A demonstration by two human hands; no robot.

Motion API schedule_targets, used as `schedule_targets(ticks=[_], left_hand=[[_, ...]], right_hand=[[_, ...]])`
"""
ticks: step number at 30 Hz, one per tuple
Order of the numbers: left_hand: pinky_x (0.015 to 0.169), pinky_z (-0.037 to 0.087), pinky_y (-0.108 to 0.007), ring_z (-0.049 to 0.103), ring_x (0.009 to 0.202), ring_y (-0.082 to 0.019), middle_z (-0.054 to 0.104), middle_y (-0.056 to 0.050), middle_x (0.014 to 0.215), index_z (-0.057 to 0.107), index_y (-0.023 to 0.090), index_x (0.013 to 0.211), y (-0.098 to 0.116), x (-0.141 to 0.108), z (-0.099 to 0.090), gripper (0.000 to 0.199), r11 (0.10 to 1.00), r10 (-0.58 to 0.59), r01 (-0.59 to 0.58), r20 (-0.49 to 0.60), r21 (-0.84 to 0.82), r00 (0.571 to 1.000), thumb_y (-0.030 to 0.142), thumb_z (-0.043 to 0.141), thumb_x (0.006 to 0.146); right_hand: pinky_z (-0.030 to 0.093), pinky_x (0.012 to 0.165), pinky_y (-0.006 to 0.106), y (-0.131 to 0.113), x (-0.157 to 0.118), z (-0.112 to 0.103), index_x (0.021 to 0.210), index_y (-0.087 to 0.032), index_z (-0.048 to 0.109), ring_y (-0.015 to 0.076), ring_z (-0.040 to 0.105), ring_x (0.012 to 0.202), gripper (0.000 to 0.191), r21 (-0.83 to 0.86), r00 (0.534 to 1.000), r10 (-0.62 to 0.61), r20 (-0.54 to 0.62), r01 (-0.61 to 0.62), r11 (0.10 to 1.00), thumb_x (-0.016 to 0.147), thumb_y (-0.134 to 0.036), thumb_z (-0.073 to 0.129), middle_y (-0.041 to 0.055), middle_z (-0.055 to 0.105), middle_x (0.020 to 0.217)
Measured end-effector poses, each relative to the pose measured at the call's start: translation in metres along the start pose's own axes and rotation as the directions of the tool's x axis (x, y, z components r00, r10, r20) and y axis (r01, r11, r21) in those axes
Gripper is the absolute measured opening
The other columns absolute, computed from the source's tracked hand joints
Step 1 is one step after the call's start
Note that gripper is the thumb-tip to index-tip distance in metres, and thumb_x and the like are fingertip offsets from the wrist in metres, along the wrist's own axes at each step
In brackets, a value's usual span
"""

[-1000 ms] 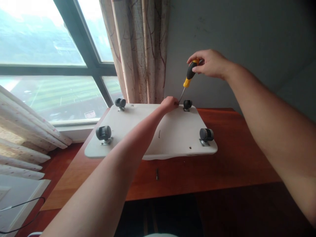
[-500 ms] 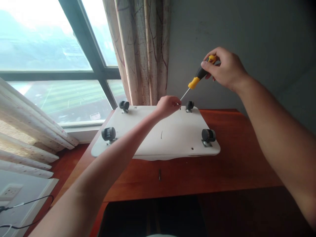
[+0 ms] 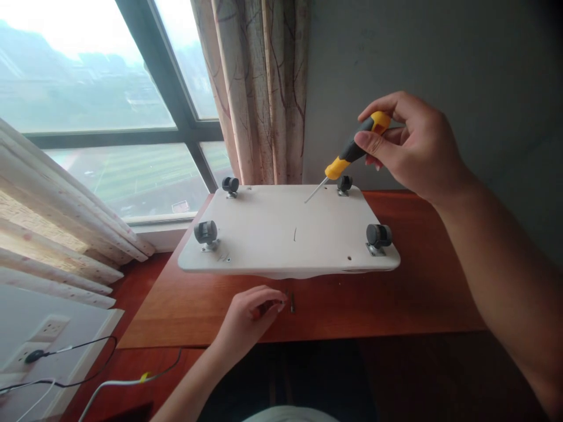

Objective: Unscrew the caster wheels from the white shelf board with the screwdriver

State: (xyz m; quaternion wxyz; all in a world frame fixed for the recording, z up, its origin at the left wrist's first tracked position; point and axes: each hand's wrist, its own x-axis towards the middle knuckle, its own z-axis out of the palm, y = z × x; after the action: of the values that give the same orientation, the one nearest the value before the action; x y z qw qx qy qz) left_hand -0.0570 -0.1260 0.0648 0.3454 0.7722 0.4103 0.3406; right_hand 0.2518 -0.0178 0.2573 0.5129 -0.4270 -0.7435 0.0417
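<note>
My right hand [image 3: 416, 140] grips the handle of a yellow and black screwdriver [image 3: 352, 149], which slants down to the left. Its tip hovers above a white board [image 3: 264, 223] lying underside up on the table. At my left hand [image 3: 253, 316], in front of the board, the fingertips are pinched on what looks like a small dark screw [image 3: 287, 293]. Right beside those fingers a similar screw [image 3: 292, 303] rests on the wood. Black casters stand near the board's corners: far left [image 3: 230, 186], far right [image 3: 344, 184], near left [image 3: 206, 233] and near right [image 3: 378, 235].
The brown wooden table [image 3: 431, 281] extends under the board and to its right. Behind are a patterned curtain [image 3: 250, 88], a window frame [image 3: 185, 132] and a grey wall. At lower left, cables [image 3: 105, 384] run near a wall socket [image 3: 48, 328].
My left hand has left the screwdriver tip and come down toward me, to the table before the board. The screwdriver in my right hand has dropped slightly, its tip now bare. The view has shifted.
</note>
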Motion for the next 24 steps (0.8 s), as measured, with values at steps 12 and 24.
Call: schedule_targets(ticks=[12, 24], left_hand=[[0.072, 0.055, -0.028, 0.069, 0.086, -0.02, 0.072, -0.005, 0.095, 0.075, 0.026, 0.098, -0.03, -0.012, 0.023, 0.018, 0.868, 0.174, -0.153, -0.001, 0.472, 0.985, 0.022, 0.058, 0.096], [0.07, 0.053, -0.025, 0.066, 0.083, -0.017, 0.071, -0.008, 0.102, 0.07, 0.021, 0.11, 0.006, 0.001, -0.01, 0.021, 0.999, 0.021, -0.012, -0.238, 0.04, 0.971, 0.027, 0.056, 0.097]], right_hand=[[0.053, 0.06, 0.028, -0.029, -0.019, 0.024, 0.107, -0.026, 0.069, 0.0156, 0.064, 0.073, 0.028, 0.116, 0.992, 0.038, 0.119, -0.052, 0.992, 0.083, -0.037, 0.077, 0.0011, 0.064, 0.093], [0.055, 0.063, 0.031, -0.057, -0.041, 0.041, 0.114, -0.026, 0.069, 0.0179, 0.065, 0.076, 0.036, 0.284, 0.951, -0.013, 0.308, -0.079, 0.956, 0.088, -0.05, 0.069, 0.0038, 0.068, 0.099]])
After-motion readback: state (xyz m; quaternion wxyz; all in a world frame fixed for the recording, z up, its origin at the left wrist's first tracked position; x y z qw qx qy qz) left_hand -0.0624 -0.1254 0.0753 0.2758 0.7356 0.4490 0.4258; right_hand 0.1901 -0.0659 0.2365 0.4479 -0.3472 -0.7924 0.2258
